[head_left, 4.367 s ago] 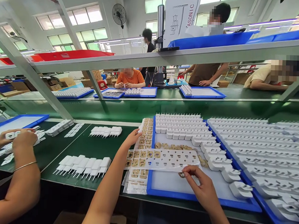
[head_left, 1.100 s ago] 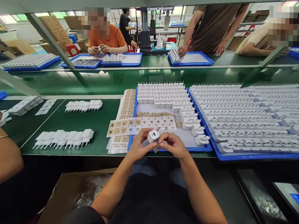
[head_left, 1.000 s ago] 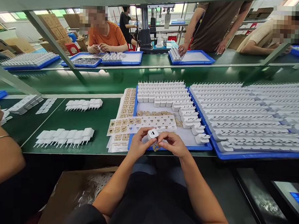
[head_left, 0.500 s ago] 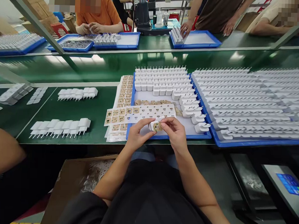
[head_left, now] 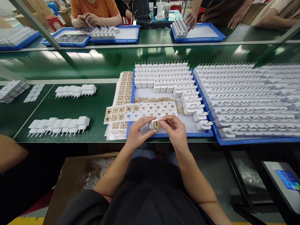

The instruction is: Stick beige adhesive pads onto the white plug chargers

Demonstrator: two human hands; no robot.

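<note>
My left hand (head_left: 138,133) is closed around a small white charger (head_left: 151,125), with its end face turned toward me. A tan sticker with a dark slot (head_left: 156,124) lies against that face. The thumb and fingers of my right hand (head_left: 175,130) pinch at the sticker's right edge. Just beyond my hands lies a white sticker sheet (head_left: 152,110), its left part still bearing tan stickers. It rests across a blue tray (head_left: 187,134) holding rows of white chargers (head_left: 163,75) with pins upward. Tan pieces (head_left: 152,100) lie behind the sheet.
A stack of sticker sheets (head_left: 123,92) stands left of the tray. White chargers (head_left: 58,125) lie in rows on the green table (head_left: 73,108). Another blue tray (head_left: 237,140) full of chargers adjoins on the right. Co-workers sit beyond a metal rail (head_left: 97,81); an arm (head_left: 6,153) shows at left.
The sticker, tilted and off to the right before, now sits squarer over the charger's face. Both hands stay nearly in place, and the camera view has shifted slightly.
</note>
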